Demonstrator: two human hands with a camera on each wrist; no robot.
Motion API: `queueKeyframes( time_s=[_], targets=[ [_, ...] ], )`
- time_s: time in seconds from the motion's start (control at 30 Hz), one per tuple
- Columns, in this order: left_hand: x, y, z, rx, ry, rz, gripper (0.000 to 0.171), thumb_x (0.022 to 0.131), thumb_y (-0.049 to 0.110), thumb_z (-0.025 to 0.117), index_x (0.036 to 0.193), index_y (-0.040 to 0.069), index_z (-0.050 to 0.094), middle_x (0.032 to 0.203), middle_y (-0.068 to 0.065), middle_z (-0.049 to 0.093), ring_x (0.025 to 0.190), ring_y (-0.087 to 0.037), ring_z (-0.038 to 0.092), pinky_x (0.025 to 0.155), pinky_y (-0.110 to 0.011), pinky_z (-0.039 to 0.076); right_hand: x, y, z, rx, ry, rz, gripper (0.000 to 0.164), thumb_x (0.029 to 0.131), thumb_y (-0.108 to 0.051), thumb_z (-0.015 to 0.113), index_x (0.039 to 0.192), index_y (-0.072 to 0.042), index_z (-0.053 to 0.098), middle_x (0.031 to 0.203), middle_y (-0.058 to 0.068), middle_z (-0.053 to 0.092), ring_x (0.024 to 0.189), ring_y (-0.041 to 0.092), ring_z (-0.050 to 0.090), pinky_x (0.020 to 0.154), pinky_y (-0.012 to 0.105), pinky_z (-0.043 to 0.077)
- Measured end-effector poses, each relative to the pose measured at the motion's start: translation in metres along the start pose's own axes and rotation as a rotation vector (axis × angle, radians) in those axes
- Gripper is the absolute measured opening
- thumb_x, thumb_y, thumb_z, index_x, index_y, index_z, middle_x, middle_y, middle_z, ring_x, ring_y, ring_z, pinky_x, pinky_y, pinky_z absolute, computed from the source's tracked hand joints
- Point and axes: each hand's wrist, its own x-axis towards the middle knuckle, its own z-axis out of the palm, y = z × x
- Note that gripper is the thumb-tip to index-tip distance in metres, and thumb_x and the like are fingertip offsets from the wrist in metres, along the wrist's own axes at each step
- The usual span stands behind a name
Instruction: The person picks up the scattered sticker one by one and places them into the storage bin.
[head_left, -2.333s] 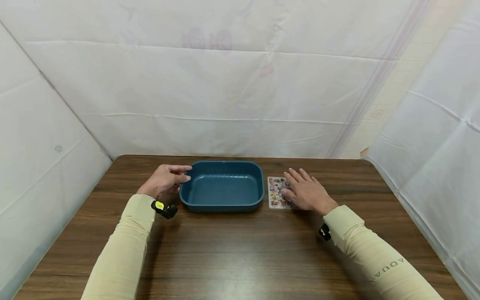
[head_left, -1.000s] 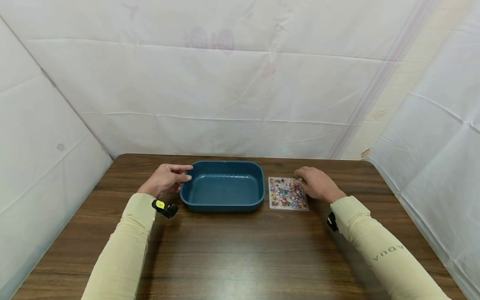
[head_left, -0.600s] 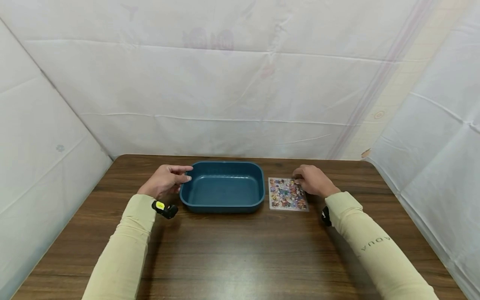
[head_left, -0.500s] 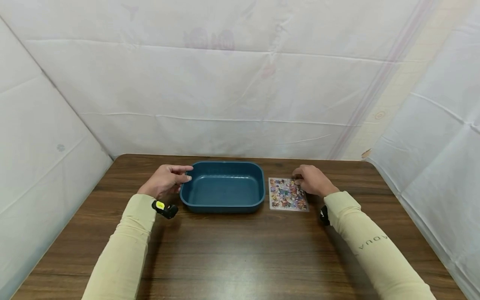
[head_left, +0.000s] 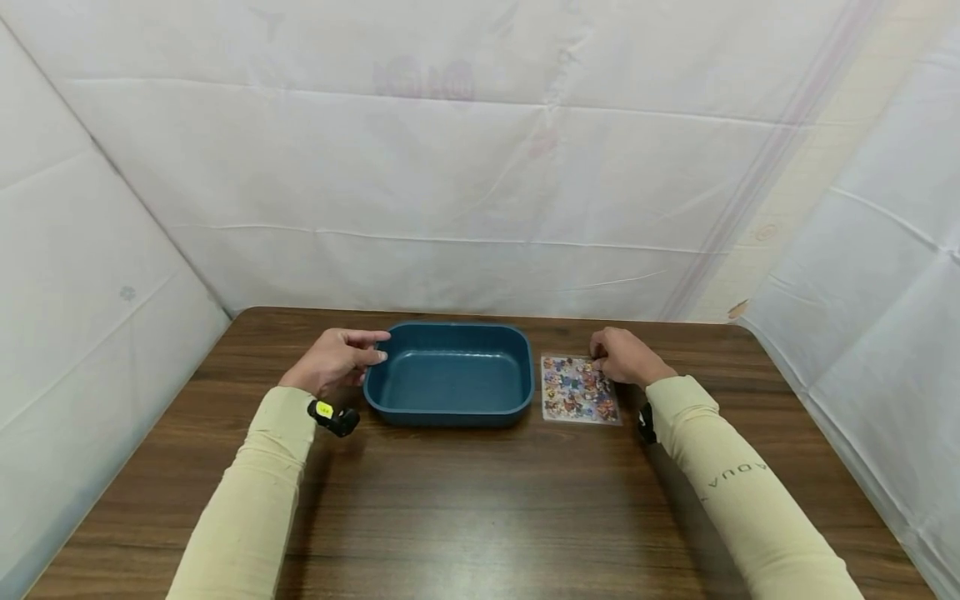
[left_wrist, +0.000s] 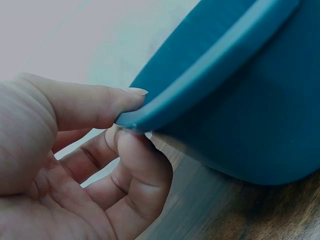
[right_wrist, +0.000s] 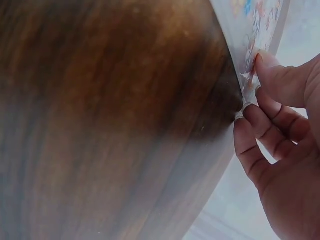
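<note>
A dark blue rectangular tray [head_left: 450, 383] stands on the table near its back edge, with nothing in it. My left hand [head_left: 330, 362] pinches the tray's left rim; in the left wrist view the thumb lies over the rim [left_wrist: 200, 80] and curled fingers sit beneath it. Just right of the tray lies a flat clear packet of colourful cartoon stickers [head_left: 573, 393]. At its upper right corner is my right hand [head_left: 632, 358]. The right wrist view shows that thumb on top of the packet [right_wrist: 245, 30], with fingertips at its edge, pinching the corner.
The brown wooden table [head_left: 465, 500] spreads toward me in front of the tray. White sheeting [head_left: 450, 183] hangs behind it and along both sides. Each wrist carries a small black camera [head_left: 333, 418].
My right hand was lying flat over the packet, then drew back to its upper right corner and curled its fingers there. The left hand and the tray have stayed put.
</note>
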Motion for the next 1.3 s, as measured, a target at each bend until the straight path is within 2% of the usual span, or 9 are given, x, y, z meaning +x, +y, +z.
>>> queueKeyframes(
  time_s=[0.13,0.3,0.4,0.53,0.63,0.83,1.0,1.3],
  targets=[
    [0.000,0.000,-0.001,0.009,0.003,-0.003,0.053,0.102,0.018,0.069,0.153,0.012,0.054,0.081,0.004,0.046,0.068,-0.012,0.053,0.067,-0.030,0.052,0.002,0.002,0.000,0.010,-0.008,-0.014,0.003,0.097,0.002,0.061,0.098,-0.001,0.063,0.092,0.013,0.064,0.076,0.022,0.055,0.071,0.037,0.046],
    [0.000,0.000,-0.001,0.009,0.006,-0.003,0.053,0.102,0.017,0.068,0.153,0.012,0.054,0.079,0.004,0.046,0.068,-0.012,0.052,0.066,-0.029,0.052,0.001,0.002,0.001,0.040,0.011,-0.009,0.012,0.096,0.007,0.054,0.096,-0.004,0.058,0.091,0.012,0.061,0.078,0.023,0.053,0.072,0.037,0.044],
    [0.000,0.000,-0.001,0.009,0.007,-0.003,0.053,0.102,0.016,0.068,0.153,0.011,0.054,0.079,0.005,0.047,0.068,-0.012,0.052,0.066,-0.029,0.052,0.000,0.005,0.003,0.041,0.048,-0.006,0.017,0.096,0.008,0.051,0.099,-0.004,0.062,0.094,0.013,0.064,0.082,0.024,0.056,0.074,0.040,0.048],
    [0.000,0.000,-0.001,0.010,0.001,-0.004,0.053,0.103,0.016,0.067,0.154,0.012,0.053,0.081,0.004,0.049,0.069,-0.012,0.051,0.068,-0.029,0.052,-0.002,0.009,0.002,0.007,0.115,-0.026,0.020,0.096,0.005,0.056,0.106,-0.002,0.072,0.101,0.016,0.072,0.090,0.027,0.067,0.082,0.047,0.056],
    [0.000,0.001,-0.001,0.008,-0.005,-0.002,0.054,0.103,0.016,0.067,0.154,0.012,0.053,0.081,0.004,0.050,0.071,-0.013,0.052,0.068,-0.029,0.053,-0.003,0.011,0.000,0.012,0.152,-0.039,0.024,0.095,0.005,0.057,0.109,-0.002,0.076,0.104,0.016,0.075,0.093,0.029,0.069,0.084,0.049,0.057],
    [0.000,0.001,-0.001,0.000,-0.004,0.000,0.053,0.102,0.017,0.068,0.153,0.013,0.054,0.082,0.004,0.049,0.074,-0.012,0.056,0.069,-0.028,0.053,-0.007,0.014,-0.005,0.125,0.149,-0.014,0.023,0.101,0.000,0.058,0.114,0.000,0.076,0.105,0.018,0.076,0.084,0.023,0.068,0.073,0.040,0.053],
    [0.001,0.000,0.000,0.004,-0.007,0.005,0.054,0.103,0.016,0.067,0.154,0.012,0.052,0.081,0.004,0.047,0.071,-0.013,0.051,0.068,-0.030,0.052,-0.012,0.016,-0.007,0.218,0.148,0.008,0.023,0.102,0.000,0.057,0.116,0.003,0.075,0.104,0.020,0.075,0.077,0.020,0.065,0.066,0.034,0.048],
    [0.000,-0.001,-0.001,0.011,-0.009,0.008,0.054,0.103,0.015,0.066,0.155,0.011,0.052,0.083,0.004,0.048,0.070,-0.013,0.048,0.068,-0.030,0.051,-0.018,0.024,-0.007,0.339,0.197,-0.002,0.019,0.097,0.006,0.064,0.110,0.009,0.077,0.098,0.025,0.077,0.070,0.016,0.073,0.063,0.030,0.059]
  ],
)
